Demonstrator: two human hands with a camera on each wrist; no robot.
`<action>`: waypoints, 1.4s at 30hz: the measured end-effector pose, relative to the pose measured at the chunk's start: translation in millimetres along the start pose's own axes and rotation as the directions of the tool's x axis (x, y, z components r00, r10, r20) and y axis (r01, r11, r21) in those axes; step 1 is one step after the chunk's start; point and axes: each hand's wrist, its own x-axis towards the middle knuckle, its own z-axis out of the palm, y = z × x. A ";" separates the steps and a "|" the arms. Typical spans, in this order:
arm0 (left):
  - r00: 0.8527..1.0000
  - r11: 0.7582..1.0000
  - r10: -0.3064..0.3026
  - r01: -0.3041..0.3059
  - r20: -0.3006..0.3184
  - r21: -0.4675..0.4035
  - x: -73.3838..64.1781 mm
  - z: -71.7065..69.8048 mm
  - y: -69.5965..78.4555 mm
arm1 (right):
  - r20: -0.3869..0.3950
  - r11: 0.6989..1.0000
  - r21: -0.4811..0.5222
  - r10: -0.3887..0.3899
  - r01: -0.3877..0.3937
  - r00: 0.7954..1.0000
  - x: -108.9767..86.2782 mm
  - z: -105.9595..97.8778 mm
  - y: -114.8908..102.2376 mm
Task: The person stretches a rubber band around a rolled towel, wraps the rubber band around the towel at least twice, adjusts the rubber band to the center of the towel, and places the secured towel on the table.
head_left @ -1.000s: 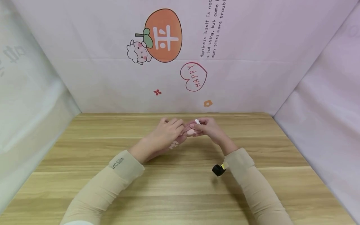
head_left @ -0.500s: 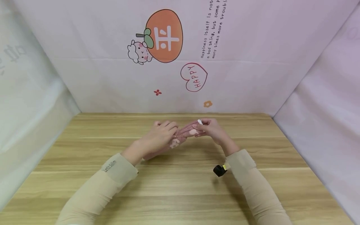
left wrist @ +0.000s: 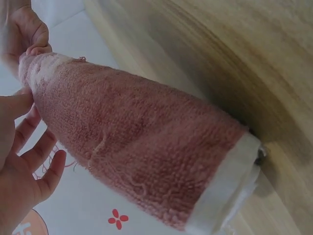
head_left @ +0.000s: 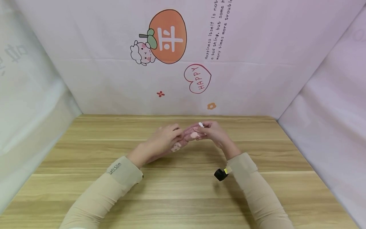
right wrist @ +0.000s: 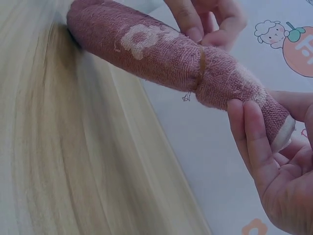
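A rolled pink towel (right wrist: pixel 146 51) with pale flower patches and white edges slants up off the table. Around it sits a thin brown rubber band (right wrist: pixel 201 68), with the cloth narrowed beneath. My right hand (head_left: pixel 215 132) grips the towel's raised end, fingers curled round it beside the white edge. At the band, my left hand (head_left: pixel 163 140) pinches with thumb and forefinger against the towel; its other fingers are spread loosely in the left wrist view. The towel's wider end (left wrist: pixel 220 191), white-edged, reaches low near the tabletop below my left hand.
The wood-grain table (head_left: pixel 183 197) extends in front and to both sides. A white printed cloth (head_left: pixel 114 89) stands behind it, with more cloth at both sides. A small black device (head_left: pixel 220 174) hangs from the right sleeve cuff.
My left hand first slid leftward along the towel, away from my right hand, then came slightly back. More of the towel between the hands now shows. My right hand has barely shifted.
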 end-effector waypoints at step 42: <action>0.945 0.846 -0.169 0.285 0.282 -0.451 3.1 -13.0 -20.4 | 0.238 0.973 0.232 -0.080 0.024 0.968 2.1 -0.4 22.9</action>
